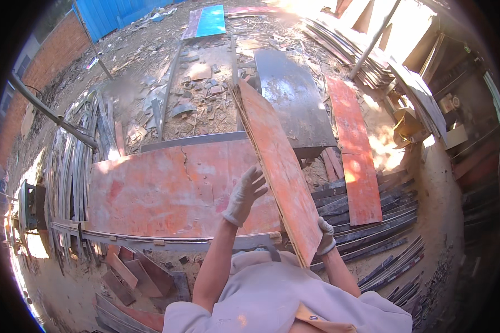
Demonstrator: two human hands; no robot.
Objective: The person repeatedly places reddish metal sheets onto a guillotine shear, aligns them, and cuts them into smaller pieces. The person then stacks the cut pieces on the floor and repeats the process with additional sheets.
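A long reddish-orange plywood board stands tilted in front of me, its rough, layered edge toward the left. My right hand, in a pale work glove, grips the board's right side near its lower end; some of its fingers are hidden behind it. Just left of the board is my left hand, also gloved, raised with the fingers apart and nothing in it. Below that hand lies a wide, worn reddish panel with a crack near its far edge. Whether the upright board touches this panel I cannot tell.
A dark sheet lies beyond the board, with a narrow red panel to its right. Dark strips are piled at right, and long wooden strips at left. Board offcuts lie near my left side. A metal pole slants in at left.
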